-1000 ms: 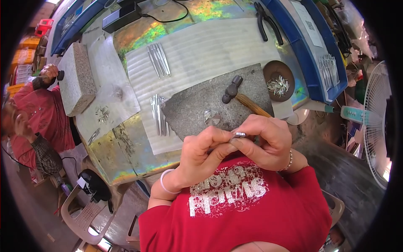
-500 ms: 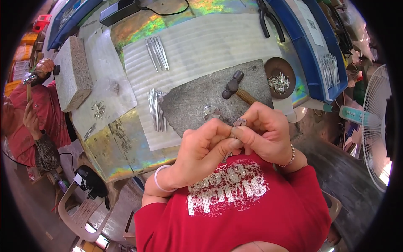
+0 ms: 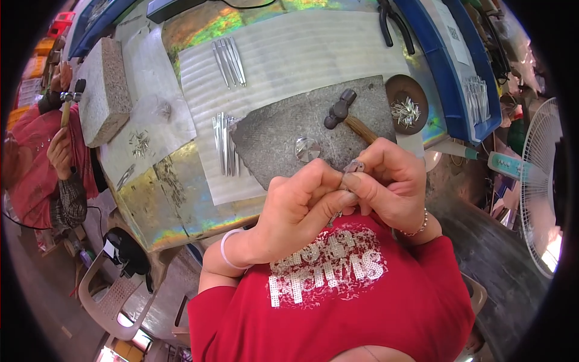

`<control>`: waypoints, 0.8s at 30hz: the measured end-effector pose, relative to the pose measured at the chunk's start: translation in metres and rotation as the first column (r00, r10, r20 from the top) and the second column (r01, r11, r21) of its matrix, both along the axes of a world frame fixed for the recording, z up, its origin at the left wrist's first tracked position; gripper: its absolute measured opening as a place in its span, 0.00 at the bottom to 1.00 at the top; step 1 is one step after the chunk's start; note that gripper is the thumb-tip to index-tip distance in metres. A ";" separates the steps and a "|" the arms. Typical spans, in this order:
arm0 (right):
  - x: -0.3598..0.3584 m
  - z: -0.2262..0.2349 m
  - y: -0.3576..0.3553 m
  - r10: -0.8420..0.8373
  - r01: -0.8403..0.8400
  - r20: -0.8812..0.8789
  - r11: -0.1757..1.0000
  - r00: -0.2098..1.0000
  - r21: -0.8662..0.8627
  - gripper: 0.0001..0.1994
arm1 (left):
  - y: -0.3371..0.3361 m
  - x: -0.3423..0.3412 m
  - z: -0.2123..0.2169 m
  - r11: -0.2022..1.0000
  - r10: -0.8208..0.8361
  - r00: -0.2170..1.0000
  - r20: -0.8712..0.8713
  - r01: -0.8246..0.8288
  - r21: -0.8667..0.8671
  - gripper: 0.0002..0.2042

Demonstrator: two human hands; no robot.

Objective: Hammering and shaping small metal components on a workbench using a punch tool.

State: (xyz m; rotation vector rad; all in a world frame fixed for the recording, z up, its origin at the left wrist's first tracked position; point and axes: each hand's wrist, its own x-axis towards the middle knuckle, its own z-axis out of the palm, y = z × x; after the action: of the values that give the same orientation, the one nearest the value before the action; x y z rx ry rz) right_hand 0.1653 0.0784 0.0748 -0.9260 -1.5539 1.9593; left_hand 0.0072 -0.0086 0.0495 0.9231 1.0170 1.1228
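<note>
Nearest, before the red shirt (image 3: 325, 301), the left hand (image 3: 301, 196) and right hand (image 3: 395, 187) meet tip to tip. The fingers of both are pinched closed on a small grey metal piece (image 3: 354, 166); one end shows above the right thumb, and most of it is hidden.

Just beyond, a clear faceted disc (image 3: 307, 149) lies on the stone slab (image 3: 271, 133). A hammer (image 3: 342, 111) rests on the slab too, its handle running toward the right hand. At the slab's right edge, a round brown bowl (image 3: 424, 99) holds a loose heap of short silver pins (image 3: 405, 113). Left of the slab, a bundle of silver strips (image 3: 225, 148) lies on a white sheet (image 3: 301, 54), with a second bundle (image 3: 229, 63) farther up.

Along the right side of the bench (image 3: 175, 214), a long blue tray (image 3: 437, 57) carries more silver pieces (image 3: 477, 99) near its closer end and a paper (image 3: 452, 30) farther back. Black pliers (image 3: 395, 27) lie beside it. At far left, past a granite block (image 3: 102, 84), a co-worker (image 3: 42, 163) holds another hammer.
</note>
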 end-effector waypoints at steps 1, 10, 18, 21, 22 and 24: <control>0.000 0.000 0.000 0.004 -0.004 0.008 1.000 1.000 -0.031 0.06 | 0.000 0.001 -0.001 1.000 -0.002 1.000 0.008 0.002 0.015 0.04; 0.001 0.001 -0.005 -0.034 0.032 -0.035 0.998 0.999 -0.052 0.05 | -0.001 0.006 -0.003 0.999 0.034 0.989 0.143 -0.036 0.013 0.04; 0.003 -0.002 -0.011 -0.033 0.040 -0.056 0.990 0.998 0.133 0.05 | -0.008 0.011 -0.002 0.992 0.114 0.989 0.092 -0.119 0.050 0.05; 0.006 -0.005 -0.011 -0.027 0.036 -0.045 0.973 0.999 0.229 0.05 | -0.010 0.014 -0.006 0.992 0.123 0.990 0.067 -0.125 0.022 0.05; 0.007 -0.006 -0.010 -0.017 0.024 -0.028 0.957 0.999 0.289 0.05 | -0.010 0.014 -0.007 0.992 0.112 0.993 0.039 -0.114 0.050 0.05; 0.007 -0.006 -0.009 -0.004 0.006 -0.005 0.945 1.000 0.328 0.06 | -0.008 0.012 -0.008 0.992 0.100 0.995 0.012 -0.101 0.076 0.06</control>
State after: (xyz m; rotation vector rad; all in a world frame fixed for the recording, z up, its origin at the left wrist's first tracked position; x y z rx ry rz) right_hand 0.1725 0.0695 0.0690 -0.7823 -1.8024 1.6265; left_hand 0.0192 -0.0171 0.0414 0.9358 1.0294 1.2563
